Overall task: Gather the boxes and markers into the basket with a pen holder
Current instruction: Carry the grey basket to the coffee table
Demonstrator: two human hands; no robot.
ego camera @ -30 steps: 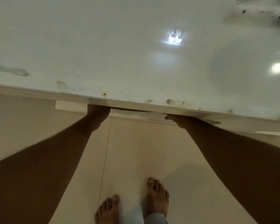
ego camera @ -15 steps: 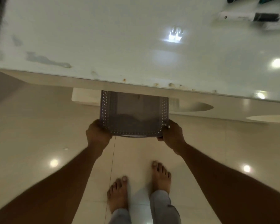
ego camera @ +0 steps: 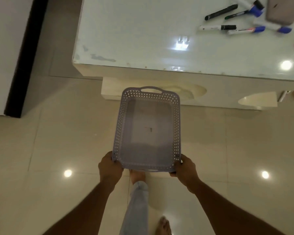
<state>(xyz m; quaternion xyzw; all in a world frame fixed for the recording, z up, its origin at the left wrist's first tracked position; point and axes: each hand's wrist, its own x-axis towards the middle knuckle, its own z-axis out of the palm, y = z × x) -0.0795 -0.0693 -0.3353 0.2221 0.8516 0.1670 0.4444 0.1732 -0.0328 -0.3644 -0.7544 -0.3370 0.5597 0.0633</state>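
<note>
A pale lilac basket with perforated walls and a cut-out handle at its far end is held level above the tiled floor, just short of the near edge of the white table and not touching it. The left hand grips the basket's near left corner, its fingers curled round the rim and wall. The right hand grips the near right corner the same way, fingers clamped on the rim. Both forearms reach forward from the bottom of the view. Far off on the table's right part lie several markers, scattered flat and pointing different ways, some with black caps and some with blue. Just beyond them sits a flat greyish box, cut off by the frame's edge. Below the basket a light trouser leg and a bare foot show on the glossy tiles
</note>
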